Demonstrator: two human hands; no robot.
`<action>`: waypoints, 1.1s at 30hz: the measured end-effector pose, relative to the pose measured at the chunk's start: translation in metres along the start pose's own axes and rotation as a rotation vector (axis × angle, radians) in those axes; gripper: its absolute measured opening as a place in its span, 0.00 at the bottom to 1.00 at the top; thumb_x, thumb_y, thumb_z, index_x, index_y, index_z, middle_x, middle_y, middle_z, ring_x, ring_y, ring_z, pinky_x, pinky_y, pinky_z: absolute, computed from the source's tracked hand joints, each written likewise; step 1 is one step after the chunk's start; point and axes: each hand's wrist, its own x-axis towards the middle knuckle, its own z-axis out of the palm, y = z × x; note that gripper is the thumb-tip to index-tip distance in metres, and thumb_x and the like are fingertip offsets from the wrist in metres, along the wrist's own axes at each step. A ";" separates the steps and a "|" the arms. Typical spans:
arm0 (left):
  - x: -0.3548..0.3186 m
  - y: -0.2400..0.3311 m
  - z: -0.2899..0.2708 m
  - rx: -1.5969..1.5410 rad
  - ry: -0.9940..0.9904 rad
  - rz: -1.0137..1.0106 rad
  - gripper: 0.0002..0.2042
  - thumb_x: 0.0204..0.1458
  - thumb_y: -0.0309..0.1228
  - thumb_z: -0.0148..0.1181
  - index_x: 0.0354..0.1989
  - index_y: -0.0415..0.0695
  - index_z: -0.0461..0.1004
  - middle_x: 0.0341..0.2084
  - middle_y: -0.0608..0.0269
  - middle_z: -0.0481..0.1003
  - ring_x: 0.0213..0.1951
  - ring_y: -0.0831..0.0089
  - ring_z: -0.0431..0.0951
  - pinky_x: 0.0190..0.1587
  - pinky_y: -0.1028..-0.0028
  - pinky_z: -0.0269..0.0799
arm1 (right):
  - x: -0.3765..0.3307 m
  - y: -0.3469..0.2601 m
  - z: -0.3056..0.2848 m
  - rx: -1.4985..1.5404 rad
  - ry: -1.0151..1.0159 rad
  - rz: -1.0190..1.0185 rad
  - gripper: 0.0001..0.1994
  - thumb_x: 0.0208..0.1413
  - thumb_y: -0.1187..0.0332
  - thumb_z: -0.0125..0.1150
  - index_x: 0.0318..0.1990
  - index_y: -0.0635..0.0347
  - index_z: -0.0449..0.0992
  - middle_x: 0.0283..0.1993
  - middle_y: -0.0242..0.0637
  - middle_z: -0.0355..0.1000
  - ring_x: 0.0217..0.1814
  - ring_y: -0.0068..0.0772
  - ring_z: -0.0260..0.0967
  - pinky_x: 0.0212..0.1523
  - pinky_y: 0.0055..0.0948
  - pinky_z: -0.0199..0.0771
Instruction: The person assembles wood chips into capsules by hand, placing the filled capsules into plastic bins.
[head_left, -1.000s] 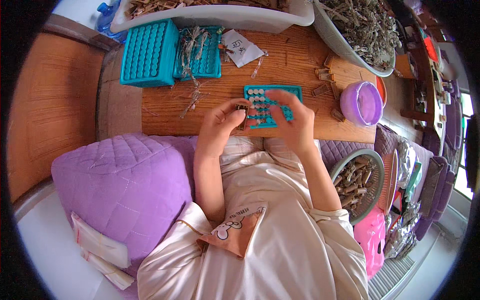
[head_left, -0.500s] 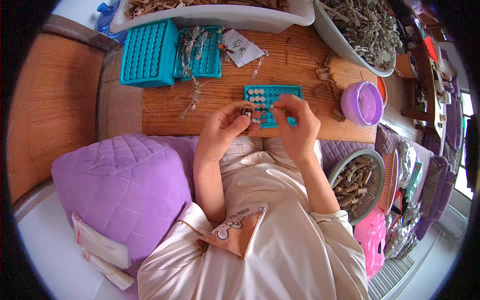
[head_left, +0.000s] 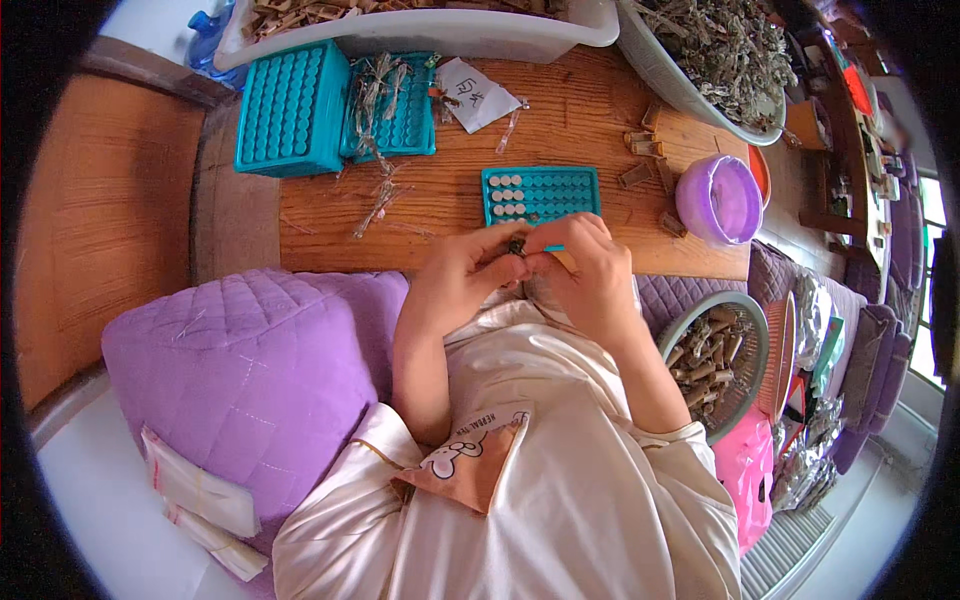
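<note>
Both of my hands meet just in front of the table's near edge. My left hand is closed on a small brown case, only a dark bit of which shows between the fingertips. My right hand presses its pinched thumb and fingers against the same spot; whatever they hold is hidden. Directly beyond them lies a teal tray with rows of round hollows. White round discs fill hollows on its left side, and my hands cover part of its near edge.
Small brown cases lie beside a purple bowl on the right. Teal trays, wire bundles and a paper slip are at left. Beyond stand a white tub and grey basket; another basket holds brown pieces.
My right hand has come down and left from over the tray to meet my left hand. The brown case, plainly visible before, is now mostly covered by fingers.
</note>
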 end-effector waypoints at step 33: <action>0.006 0.009 0.034 -0.570 0.151 0.225 0.16 0.51 0.31 0.45 0.47 0.38 0.61 0.37 0.55 0.69 0.38 0.70 0.71 0.41 0.76 0.67 | -0.026 0.005 -0.037 0.569 0.295 0.637 0.17 0.40 0.85 0.48 0.42 0.62 0.67 0.31 0.31 0.62 0.31 0.20 0.59 0.34 0.15 0.59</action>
